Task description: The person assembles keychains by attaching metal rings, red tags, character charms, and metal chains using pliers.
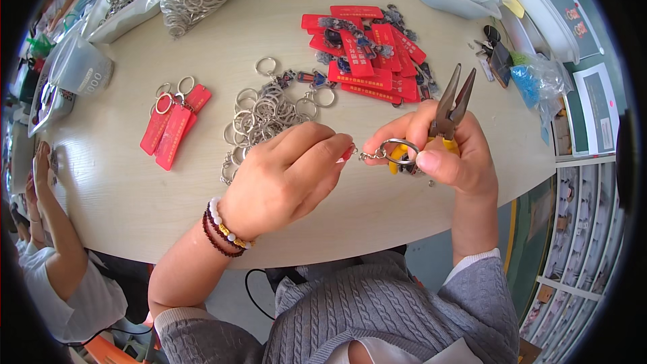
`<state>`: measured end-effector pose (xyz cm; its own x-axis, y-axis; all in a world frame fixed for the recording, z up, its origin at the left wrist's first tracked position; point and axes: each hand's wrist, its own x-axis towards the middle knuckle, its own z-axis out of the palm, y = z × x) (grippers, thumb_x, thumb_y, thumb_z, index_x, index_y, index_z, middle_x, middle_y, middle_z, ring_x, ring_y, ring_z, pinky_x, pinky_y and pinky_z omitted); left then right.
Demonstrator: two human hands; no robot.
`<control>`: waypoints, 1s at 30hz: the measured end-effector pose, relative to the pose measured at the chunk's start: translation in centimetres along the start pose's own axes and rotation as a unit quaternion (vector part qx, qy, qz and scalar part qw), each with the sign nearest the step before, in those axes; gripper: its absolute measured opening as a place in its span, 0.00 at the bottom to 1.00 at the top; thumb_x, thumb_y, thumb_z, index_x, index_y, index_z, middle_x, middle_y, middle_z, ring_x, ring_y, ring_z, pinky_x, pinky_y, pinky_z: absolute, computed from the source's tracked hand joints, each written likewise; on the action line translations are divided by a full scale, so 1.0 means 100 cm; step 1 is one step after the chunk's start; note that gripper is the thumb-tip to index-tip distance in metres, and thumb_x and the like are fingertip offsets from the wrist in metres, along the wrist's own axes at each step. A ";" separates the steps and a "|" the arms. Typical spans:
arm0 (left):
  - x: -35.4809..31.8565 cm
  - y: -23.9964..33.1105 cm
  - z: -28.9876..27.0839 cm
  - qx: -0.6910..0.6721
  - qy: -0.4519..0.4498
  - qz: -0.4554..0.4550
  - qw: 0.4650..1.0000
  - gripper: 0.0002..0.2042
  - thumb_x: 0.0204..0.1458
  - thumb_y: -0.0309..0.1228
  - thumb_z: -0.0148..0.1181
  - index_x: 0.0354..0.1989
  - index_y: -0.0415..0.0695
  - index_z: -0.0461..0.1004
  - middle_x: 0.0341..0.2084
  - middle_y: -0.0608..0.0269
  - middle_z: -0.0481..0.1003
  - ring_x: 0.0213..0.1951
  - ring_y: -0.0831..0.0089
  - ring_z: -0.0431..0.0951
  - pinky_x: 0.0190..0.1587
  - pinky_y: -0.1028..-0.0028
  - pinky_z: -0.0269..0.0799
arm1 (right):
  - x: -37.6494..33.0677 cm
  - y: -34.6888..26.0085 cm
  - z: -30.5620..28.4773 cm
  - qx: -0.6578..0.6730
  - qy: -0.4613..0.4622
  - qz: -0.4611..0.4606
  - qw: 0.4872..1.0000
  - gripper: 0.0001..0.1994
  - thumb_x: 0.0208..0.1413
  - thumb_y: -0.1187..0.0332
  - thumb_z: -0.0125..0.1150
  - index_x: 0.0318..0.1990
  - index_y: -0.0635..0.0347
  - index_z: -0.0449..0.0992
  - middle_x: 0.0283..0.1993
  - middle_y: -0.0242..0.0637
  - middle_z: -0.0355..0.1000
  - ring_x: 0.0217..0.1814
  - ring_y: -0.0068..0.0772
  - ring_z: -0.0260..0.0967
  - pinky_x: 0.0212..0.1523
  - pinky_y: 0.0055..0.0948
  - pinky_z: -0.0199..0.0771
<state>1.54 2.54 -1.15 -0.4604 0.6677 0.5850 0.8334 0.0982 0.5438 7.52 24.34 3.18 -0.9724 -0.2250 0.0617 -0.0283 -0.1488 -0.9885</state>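
Grey cable-knit sweater, sleeves pushed up — beads on the left wrist

The person is wearing a grey sweater (377, 310) with a white layer showing at its neck and cuffs; the left hand (286, 175) is carrying two bracelets (222, 229) — one dark red, one white and gold — while the right hand (445, 152) is going bare.

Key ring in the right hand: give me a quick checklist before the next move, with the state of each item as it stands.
1. Key ring pinched in the right hand: ok.
2. Short chain leading from the ring toward the left hand: ok.
3. Red tag held at the left fingertips: ok, only its tip shows.
4. Chain actually joined to the tag: cannot tell, fingers hide the link.
5. Pliers in the right hand, jaws pointing up, away from the ring: not ok for gripping yet.
6. Spare rings within reach on the table: ok.
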 end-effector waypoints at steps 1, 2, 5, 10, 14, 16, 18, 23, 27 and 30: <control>0.000 0.000 -0.001 0.001 0.000 0.000 1.000 0.10 0.46 0.18 0.57 0.39 0.34 0.72 0.32 0.53 0.73 0.28 0.62 0.76 0.28 0.69 0.73 | 0.000 0.000 0.000 0.000 0.000 -0.001 1.000 0.10 0.48 0.66 0.57 0.31 0.61 0.65 0.41 0.61 0.73 0.42 0.46 0.75 0.46 0.48 0.76; 0.000 0.001 -0.002 -0.001 0.001 -0.003 1.000 0.10 0.46 0.17 0.57 0.40 0.33 0.72 0.31 0.53 0.73 0.28 0.62 0.76 0.29 0.69 0.73 | 0.000 0.000 -0.001 -0.002 -0.003 -0.003 1.000 0.10 0.48 0.66 0.58 0.31 0.61 0.65 0.41 0.61 0.73 0.42 0.45 0.75 0.46 0.48 0.76; 0.000 0.001 -0.003 0.006 0.002 0.001 1.000 0.11 0.46 0.17 0.57 0.40 0.33 0.72 0.32 0.53 0.73 0.29 0.62 0.76 0.29 0.69 0.73 | 0.000 -0.001 -0.002 -0.002 -0.004 -0.004 1.000 0.10 0.48 0.66 0.58 0.30 0.60 0.65 0.41 0.61 0.73 0.42 0.45 0.75 0.46 0.47 0.76; 0.000 0.000 0.001 0.035 -0.004 0.033 0.999 0.12 0.44 0.19 0.59 0.39 0.33 0.72 0.32 0.53 0.73 0.29 0.61 0.76 0.30 0.69 0.73 | -0.002 -0.001 0.001 0.000 0.010 -0.021 1.000 0.10 0.48 0.65 0.59 0.30 0.60 0.65 0.40 0.60 0.73 0.42 0.46 0.75 0.46 0.47 0.76; -0.001 0.002 0.001 0.049 -0.020 0.042 0.998 0.14 0.42 0.20 0.61 0.40 0.36 0.72 0.32 0.57 0.72 0.29 0.64 0.76 0.30 0.70 0.74 | -0.001 0.000 -0.006 0.018 -0.024 -0.013 0.999 0.07 0.49 0.70 0.56 0.31 0.63 0.67 0.42 0.57 0.73 0.45 0.42 0.74 0.50 0.43 0.73; -0.001 0.002 0.001 0.037 -0.030 0.036 0.998 0.12 0.43 0.20 0.61 0.39 0.34 0.72 0.33 0.54 0.73 0.29 0.61 0.76 0.29 0.68 0.74 | -0.001 0.001 -0.007 0.018 -0.060 -0.023 0.998 0.04 0.50 0.75 0.54 0.33 0.65 0.68 0.44 0.54 0.73 0.48 0.38 0.72 0.53 0.40 0.71; -0.001 0.001 0.002 0.053 -0.015 0.039 0.998 0.15 0.40 0.21 0.62 0.40 0.38 0.72 0.32 0.60 0.72 0.29 0.66 0.76 0.30 0.72 0.74 | -0.001 0.001 -0.004 0.047 -0.047 -0.010 0.998 0.04 0.50 0.75 0.55 0.33 0.65 0.68 0.44 0.53 0.73 0.48 0.36 0.72 0.53 0.40 0.71; 0.000 0.001 0.001 0.051 -0.008 0.038 0.998 0.15 0.40 0.20 0.62 0.40 0.38 0.72 0.32 0.60 0.72 0.29 0.66 0.76 0.30 0.72 0.74 | -0.003 0.000 -0.009 0.016 -0.056 -0.013 0.998 0.04 0.50 0.74 0.55 0.32 0.65 0.69 0.44 0.53 0.73 0.48 0.35 0.72 0.52 0.38 0.71; 0.000 0.001 -0.001 0.027 0.001 0.033 0.999 0.12 0.44 0.18 0.59 0.40 0.34 0.73 0.32 0.53 0.73 0.29 0.62 0.76 0.29 0.70 0.73 | -0.004 -0.002 -0.005 -0.039 -0.019 -0.008 0.999 0.09 0.47 0.67 0.58 0.30 0.60 0.66 0.42 0.60 0.74 0.40 0.43 0.75 0.44 0.41 0.76; -0.001 -0.001 -0.002 0.036 0.016 0.035 0.999 0.13 0.43 0.18 0.58 0.41 0.33 0.73 0.32 0.53 0.73 0.29 0.63 0.76 0.29 0.70 0.73 | -0.005 -0.005 -0.003 -0.038 -0.001 0.023 0.999 0.09 0.45 0.67 0.60 0.29 0.61 0.68 0.37 0.51 0.74 0.37 0.35 0.73 0.42 0.33 0.73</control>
<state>1.46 2.30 -1.09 -0.4093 0.6505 0.6398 0.8832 0.1064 0.4568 7.98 24.84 3.60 -0.9728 -0.2311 0.0154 -0.0004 -0.0646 -0.9979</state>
